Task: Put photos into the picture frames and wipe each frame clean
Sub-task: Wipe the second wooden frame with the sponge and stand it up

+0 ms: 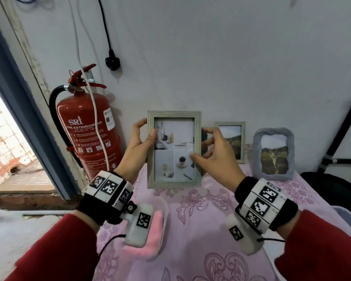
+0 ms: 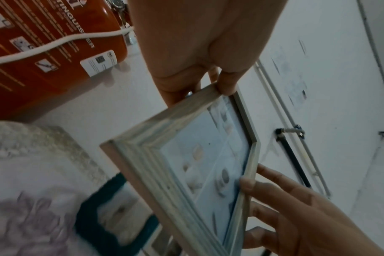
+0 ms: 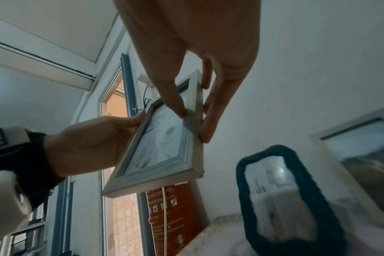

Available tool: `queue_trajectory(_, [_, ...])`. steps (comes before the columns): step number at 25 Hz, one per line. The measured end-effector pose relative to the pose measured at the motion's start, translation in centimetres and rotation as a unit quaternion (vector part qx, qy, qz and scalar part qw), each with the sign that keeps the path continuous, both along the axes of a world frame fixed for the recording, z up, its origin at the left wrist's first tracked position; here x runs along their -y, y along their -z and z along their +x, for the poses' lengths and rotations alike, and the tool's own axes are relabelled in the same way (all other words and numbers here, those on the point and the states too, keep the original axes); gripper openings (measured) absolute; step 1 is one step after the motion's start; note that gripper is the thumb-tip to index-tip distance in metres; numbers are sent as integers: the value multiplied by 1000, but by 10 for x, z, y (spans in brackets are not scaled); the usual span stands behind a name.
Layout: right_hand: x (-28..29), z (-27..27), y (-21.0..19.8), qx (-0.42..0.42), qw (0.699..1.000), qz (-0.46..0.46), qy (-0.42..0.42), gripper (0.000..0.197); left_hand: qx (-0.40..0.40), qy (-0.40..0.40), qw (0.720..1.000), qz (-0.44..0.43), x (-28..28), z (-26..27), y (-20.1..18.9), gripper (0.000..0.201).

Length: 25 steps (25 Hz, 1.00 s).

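Observation:
A grey-green wooden frame [image 1: 151, 169] with a four-picture collage photo [image 1: 174, 151] behind its glass is held upright above the pink-clothed table [image 1: 201, 230]. My left hand [image 1: 147, 128] grips its left edge, thumb on the front. My right hand [image 1: 200, 145] pinches the right edge, thumb on the front, fingers behind. The left wrist view shows the frame [image 2: 143, 155] under my left hand [image 2: 204, 90]. In the right wrist view the frame [image 3: 160, 166] sits between thumb and fingers of my right hand [image 3: 195, 123]. A pink cloth [image 1: 150, 240] lies in a clear tub near me.
A small wooden frame [image 1: 230, 141] and a blue-grey knitted frame [image 1: 274, 154], both with landscape photos, lean on the wall. A dark teal frame [image 3: 252, 173] stands behind the held one. A red fire extinguisher [image 1: 87, 130] stands left of the table, a plastic box [image 1: 344, 220] at the right.

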State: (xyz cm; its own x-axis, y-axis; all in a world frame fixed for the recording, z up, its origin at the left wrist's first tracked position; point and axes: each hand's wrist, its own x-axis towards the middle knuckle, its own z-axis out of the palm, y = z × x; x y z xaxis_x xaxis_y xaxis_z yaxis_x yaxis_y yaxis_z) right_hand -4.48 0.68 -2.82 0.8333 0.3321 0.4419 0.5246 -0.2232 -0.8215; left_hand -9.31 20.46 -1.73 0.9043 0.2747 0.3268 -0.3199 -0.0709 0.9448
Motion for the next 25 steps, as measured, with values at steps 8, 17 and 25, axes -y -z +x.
queue_trajectory(8, [-93,83,-50,71,996,-41,-36,50,-17,-18,999,-45,-89,65,-11,29])
queue_trajectory(17, [-179,181,-22,93,982,-164,2,31,-26,-2,994,-107,-173,166,53,36])
queue_trajectory(25, [-204,237,-2,73,952,-292,48,22,-59,6,990,-125,-189,234,100,25])
